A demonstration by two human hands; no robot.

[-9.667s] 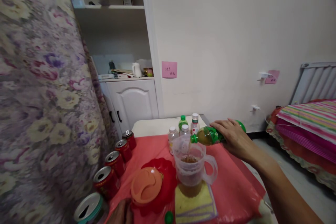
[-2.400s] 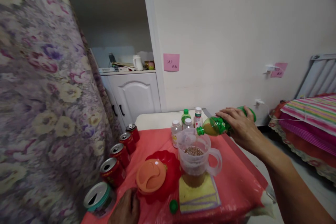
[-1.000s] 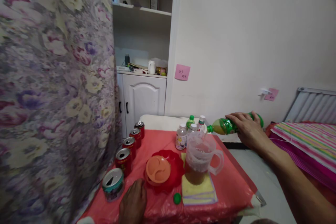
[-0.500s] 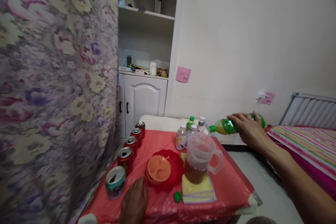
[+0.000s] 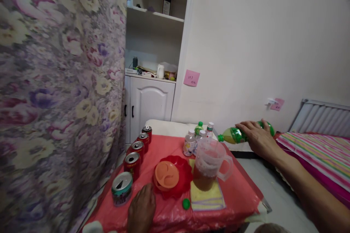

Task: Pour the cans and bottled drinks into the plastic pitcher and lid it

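My right hand (image 5: 255,136) grips a green-labelled plastic drink bottle (image 5: 233,135) from above. The bottle lies almost level, its uncapped mouth just over the right side of the rim of a clear plastic jug (image 5: 206,167). Brown liquid with froth on top partly fills the jug, which stands on a folded yellow cloth (image 5: 206,198). My left hand (image 5: 142,207) rests on the red table cover, loosely closed, with its fingertips hidden. Beside it are a red scalloped dish (image 5: 184,180) holding an orange divided bowl (image 5: 166,175), and a loose green cap (image 5: 186,204).
Several opened cans line the table's left side, the nearest with a teal rim (image 5: 122,188). Capped bottles, one a small white-capped bottle (image 5: 189,142), stand behind the jug. A floral curtain (image 5: 62,98) hangs at left; a striped bed (image 5: 322,153) is at right.
The bottle in my right hand has dipped slightly, bringing its mouth closer to the jug's rim. My left hand stays in place, and the view has shifted a little.
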